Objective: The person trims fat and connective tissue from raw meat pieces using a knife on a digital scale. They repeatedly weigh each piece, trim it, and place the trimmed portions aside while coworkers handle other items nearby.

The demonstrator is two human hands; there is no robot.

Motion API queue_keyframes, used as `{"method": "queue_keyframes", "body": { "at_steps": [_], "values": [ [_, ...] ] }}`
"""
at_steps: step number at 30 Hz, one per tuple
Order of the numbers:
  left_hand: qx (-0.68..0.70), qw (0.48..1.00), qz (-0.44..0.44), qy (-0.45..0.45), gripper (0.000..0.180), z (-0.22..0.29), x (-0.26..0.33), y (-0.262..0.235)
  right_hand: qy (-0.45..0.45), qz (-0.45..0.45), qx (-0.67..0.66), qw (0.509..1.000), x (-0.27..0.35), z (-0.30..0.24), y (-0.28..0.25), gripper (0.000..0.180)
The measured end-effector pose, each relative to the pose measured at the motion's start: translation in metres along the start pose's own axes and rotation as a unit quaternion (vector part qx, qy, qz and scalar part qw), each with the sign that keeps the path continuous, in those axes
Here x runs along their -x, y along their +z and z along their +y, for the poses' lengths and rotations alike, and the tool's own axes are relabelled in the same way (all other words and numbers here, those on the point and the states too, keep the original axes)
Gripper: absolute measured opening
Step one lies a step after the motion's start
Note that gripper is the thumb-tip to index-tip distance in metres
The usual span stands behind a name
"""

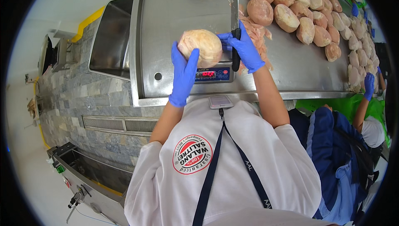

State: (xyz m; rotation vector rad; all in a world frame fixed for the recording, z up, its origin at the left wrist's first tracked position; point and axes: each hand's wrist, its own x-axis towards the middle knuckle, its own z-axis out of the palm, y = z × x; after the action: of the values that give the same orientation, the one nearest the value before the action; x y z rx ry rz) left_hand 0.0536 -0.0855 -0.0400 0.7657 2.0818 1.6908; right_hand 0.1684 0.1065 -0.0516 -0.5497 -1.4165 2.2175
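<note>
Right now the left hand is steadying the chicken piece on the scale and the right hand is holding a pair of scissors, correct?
Not quite. In the head view the right hand grips a black-handled knife, not scissors. The left hand does steady the chicken piece on the scale.

Meat lump [200, 46] hides most of the scale [213, 74].

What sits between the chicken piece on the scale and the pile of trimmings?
The right hand gripping a black-handled knife lies between the chicken piece and the trimmings, head view.
</note>
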Motion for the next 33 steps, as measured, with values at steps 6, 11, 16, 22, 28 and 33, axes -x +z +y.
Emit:
{"method": "queue_keyframes", "body": {
  "at_steps": [6, 11, 16, 22, 28, 33],
  "values": [
    [0.070, 0.969, -0.236, 0.010, 0.075, -0.006, -0.095, -0.039, -0.065, 0.005, 0.487, 0.871, 0.027, -0.028, -0.021, 0.057],
    [-0.081, 0.976, -0.195, 0.048, 0.080, 0.015, -0.096, -0.026, -0.096, -0.004, 0.587, 0.804, 0.049, -0.040, -0.037, 0.057],
    [-0.279, 0.949, -0.105, 0.099, 0.089, 0.028, -0.065, 0.015, -0.089, -0.050, 0.625, 0.774, 0.075, -0.068, -0.015, 0.067],
    [-0.305, 0.945, -0.083, 0.087, 0.086, 0.041, -0.063, 0.027, -0.053, -0.086, 0.630, 0.770, 0.097, -0.086, 0.004, 0.076],
    [-0.334, 0.935, -0.063, 0.101, 0.081, 0.041, -0.064, 0.032, -0.023, -0.084, 0.601, 0.795, 0.079, -0.075, 0.023, 0.078],
    [-0.333, 0.933, -0.062, 0.119, 0.081, 0.038, -0.064, 0.032, -0.072, -0.117, 0.606, 0.784, 0.020, -0.056, 0.017, 0.077]
  ]
}}
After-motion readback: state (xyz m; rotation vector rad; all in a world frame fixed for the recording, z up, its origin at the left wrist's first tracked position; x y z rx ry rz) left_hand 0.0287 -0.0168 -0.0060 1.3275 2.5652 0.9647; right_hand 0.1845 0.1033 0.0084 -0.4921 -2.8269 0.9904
